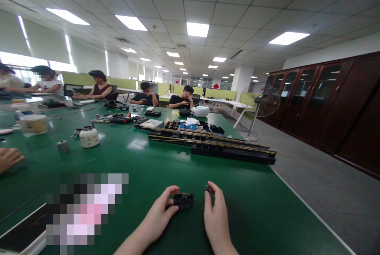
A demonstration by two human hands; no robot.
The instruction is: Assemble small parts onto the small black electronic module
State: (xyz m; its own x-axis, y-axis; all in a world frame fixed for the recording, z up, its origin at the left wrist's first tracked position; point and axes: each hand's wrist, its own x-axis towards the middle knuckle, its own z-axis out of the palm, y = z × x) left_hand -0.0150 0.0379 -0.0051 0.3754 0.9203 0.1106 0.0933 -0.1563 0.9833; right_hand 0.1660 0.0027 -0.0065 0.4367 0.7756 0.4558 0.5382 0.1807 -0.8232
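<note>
Near the front of the green table (142,168), my left hand (162,210) grips the left edge of a small black casing (183,201) between thumb and fingers. Some metallic detail shows in the casing's upper part, too small to make out. A short gap to the right, my right hand (216,211) pinches a small dark part (208,188) between thumb and index finger. What kind of part it is cannot be told. The two held pieces are apart from each other.
Long black rails with brass-coloured rods (213,144) lie ahead. A white jar (89,136), a grey metal cylinder (63,146) and a plastic tub (33,123) stand left. Another person's hand (9,159) rests at the left edge. Several people sit beyond; a fan (261,102) stands right.
</note>
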